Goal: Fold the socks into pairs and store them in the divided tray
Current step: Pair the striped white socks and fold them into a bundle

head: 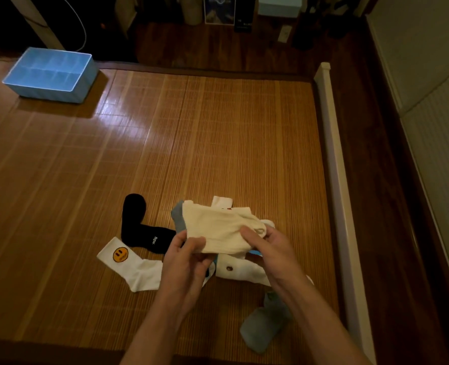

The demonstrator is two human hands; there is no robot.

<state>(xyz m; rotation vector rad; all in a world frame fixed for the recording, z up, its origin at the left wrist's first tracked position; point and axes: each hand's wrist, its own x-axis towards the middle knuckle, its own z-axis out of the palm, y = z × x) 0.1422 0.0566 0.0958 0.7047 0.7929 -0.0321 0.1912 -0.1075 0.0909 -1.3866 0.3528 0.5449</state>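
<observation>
1. Grey sock (264, 327): crumpled on the bamboo mat (60, 233), nearest you, just right of your right forearm. Untouched.

2. Left hand (185, 256): thumb and fingers pinch the near left edge of the cream sock (218, 227). Right hand (269, 246): fingers curl over its right end. Both hands are grasping and neither is free.

3. Cream sock: held fairly flat between your hands, just above the pile. You cannot tell from here whether it is one sock or two laid together.
   - Confirm the mate is with it before you fold.
   - Square cuff to cuff and toe to toe, and keep light tension so the ribbed knit lies smooth.
   - Fold it small enough for one compartment.
   - Lift it clear of the pile so you don't drag the socks underneath.

4. Badge sock (244, 270): white, directly under your hands and partly hidden.

5. Smiley sock (128, 262): white, flat on the mat, just left of your left hand.

6. Black sock (139, 227): bent, lying just beyond the smiley sock.

7. Second grey sock (178, 217): shows from under the cream sock's far left corner. It is a likely mate for item 1.

8. White cuff (222, 201): sticks out beyond the cream sock.

9. Tray (51, 75): blue, with dividers visible, at the far left corner of the mat, well apart from the pile. No pair shows in it, so the task looks to be at an early stage.
</observation>
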